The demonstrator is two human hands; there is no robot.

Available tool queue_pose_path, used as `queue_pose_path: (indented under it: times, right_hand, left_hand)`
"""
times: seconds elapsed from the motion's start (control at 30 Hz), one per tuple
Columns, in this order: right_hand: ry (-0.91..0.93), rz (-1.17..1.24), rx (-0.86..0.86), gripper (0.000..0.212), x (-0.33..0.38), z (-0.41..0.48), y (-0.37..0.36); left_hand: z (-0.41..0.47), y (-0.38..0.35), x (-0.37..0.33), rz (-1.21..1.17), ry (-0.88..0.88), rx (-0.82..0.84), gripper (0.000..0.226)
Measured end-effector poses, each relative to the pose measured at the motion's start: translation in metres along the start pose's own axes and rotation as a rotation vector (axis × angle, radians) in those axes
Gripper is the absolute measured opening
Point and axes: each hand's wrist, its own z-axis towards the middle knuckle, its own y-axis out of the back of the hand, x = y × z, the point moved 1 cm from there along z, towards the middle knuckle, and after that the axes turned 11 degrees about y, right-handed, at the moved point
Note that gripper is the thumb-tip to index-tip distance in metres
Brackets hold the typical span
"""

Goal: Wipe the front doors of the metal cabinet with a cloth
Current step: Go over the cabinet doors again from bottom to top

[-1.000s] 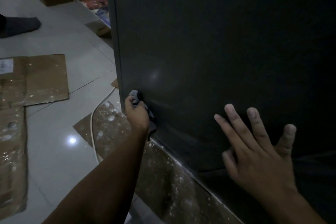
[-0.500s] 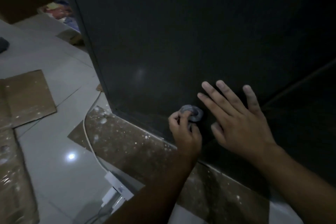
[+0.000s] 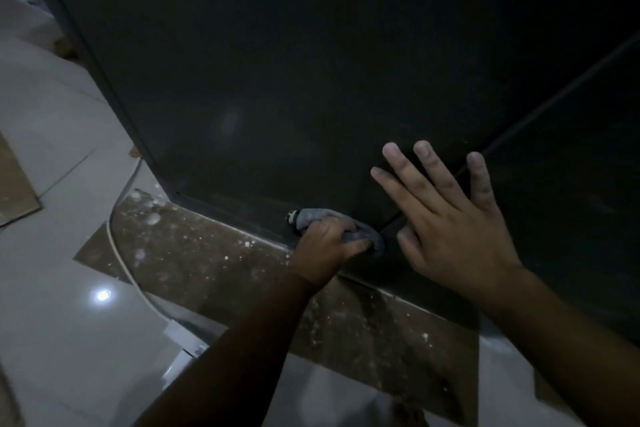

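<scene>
scene is running very dim, heavy noise and compression smear everywhere. cabinet door (image 3: 277,62) is reading as near-black with almost no surface detail, only a faint soft glow patch sitting low on it. tiled floor (image 3: 52,149) is catching the most light; one small round specular spot (image 3: 103,295) is blowing out on the glossy tile, suggesting an overhead source. right hand (image 3: 450,218) is showing brighter than the left hand (image 3: 325,250), whose forearm is falling into shadow. wide-angle bending is tilting the straight edges. top left corner is smearing into blur.
</scene>
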Motion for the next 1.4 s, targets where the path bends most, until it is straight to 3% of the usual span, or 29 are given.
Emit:
queue_pose_path:
  times: [0.1, 0.23, 0.27, 0.33, 0.4, 0.47, 0.57, 0.63, 0.67, 0.77, 0.87, 1.0, 1.17, 1.3, 1.4]
  right_hand:
    - [-0.01, 0.024, -0.011, 0.079, 0.008, 0.006, -0.001]
    - [0.041, 0.075, -0.028, 0.082, 0.02, 0.014, -0.008]
    - [0.055, 0.085, -0.029, 0.083, 0.023, 0.014, -0.01]
    - [0.06, 0.115, -0.028, 0.089, 0.027, 0.016, -0.014]
    - [0.052, 0.146, -0.026, 0.095, 0.032, 0.019, -0.016]
    - [0.055, 0.153, -0.022, 0.097, 0.035, 0.022, -0.019]
    - [0.058, 0.163, -0.026, 0.097, 0.039, 0.026, -0.024]
    - [0.059, 0.145, -0.018, 0.096, 0.042, 0.028, -0.028]
    - [0.062, 0.127, -0.013, 0.096, 0.043, 0.028, -0.029]
    - [0.068, 0.106, -0.018, 0.098, 0.045, 0.03, -0.035]
    - [0.069, 0.093, -0.013, 0.098, 0.045, 0.032, -0.038]
    - [0.075, 0.077, -0.006, 0.099, 0.044, 0.031, -0.036]
    - [0.114, 0.107, 0.007, 0.095, 0.039, 0.029, -0.03]
    - [0.167, 0.243, -0.087, 0.076, 0.021, 0.025, -0.017]
    - [0.18, 0.366, -0.229, 0.053, -0.002, 0.018, 0.003]
  left_hand:
    - [-0.012, 0.006, 0.036, 0.203, -0.152, -0.006, 0.03]
    - [-0.021, 0.032, 0.081, 0.311, -0.049, -0.06, 0.012]
    - [-0.023, 0.04, 0.09, 0.263, 0.066, -0.088, 0.011]
    - [-0.025, 0.055, 0.106, 0.009, 0.471, -0.201, 0.006]
    - [-0.023, 0.063, 0.121, -0.308, 0.778, -0.352, 0.017]
    - [-0.018, 0.068, 0.136, -0.484, 0.966, -0.435, 0.036]
    - [-0.008, 0.075, 0.156, -0.425, 1.184, -0.513, 0.028]
    - [-0.003, 0.075, 0.163, -0.546, 1.288, -0.597, 0.024]
    - [0.0, 0.075, 0.164, -0.606, 1.328, -0.639, 0.033]
    - [0.0, 0.067, 0.154, -0.7, 1.273, -0.692, 0.042]
    - [-0.007, 0.049, 0.127, -0.838, 1.243, -0.644, 0.045]
    - [-0.018, 0.028, 0.07, -0.741, 1.25, -0.5, 0.044]
    - [-0.024, 0.022, -0.012, -0.624, 0.887, -0.484, 0.034]
    - [-0.02, 0.016, -0.049, -0.6, 0.709, -0.35, 0.036]
    - [-0.01, 0.023, -0.06, -0.547, 0.644, -0.396, 0.034]
